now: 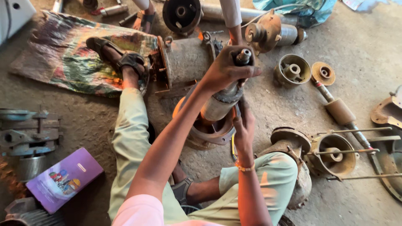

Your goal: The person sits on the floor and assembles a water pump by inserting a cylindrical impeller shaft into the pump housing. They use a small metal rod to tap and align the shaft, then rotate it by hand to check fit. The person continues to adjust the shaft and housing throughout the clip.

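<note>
A grey motor rotor (pixel 218 104) with a steel shaft stands upright in a round, orange-rimmed housing (pixel 209 132) on the ground between my legs. My left hand (pixel 226 67) is shut around the upper end of the shaft, whose tip pokes out above my fingers. My right hand (pixel 244 125) reaches in from below and presses against the lower right side of the rotor, next to a thin yellow-handled tool (pixel 233 148); whether it grips that tool I cannot tell.
Rusty pump and motor parts lie all around: a motor body (pixel 184 60) behind, end covers (pixel 292 69), a shaft with rotor (pixel 340 112), a casing with long studs (pixel 335 155). A patterned cloth (pixel 63 54) and purple box (pixel 63 178) lie left. Another person's legs (pixel 230 14) stand at the back.
</note>
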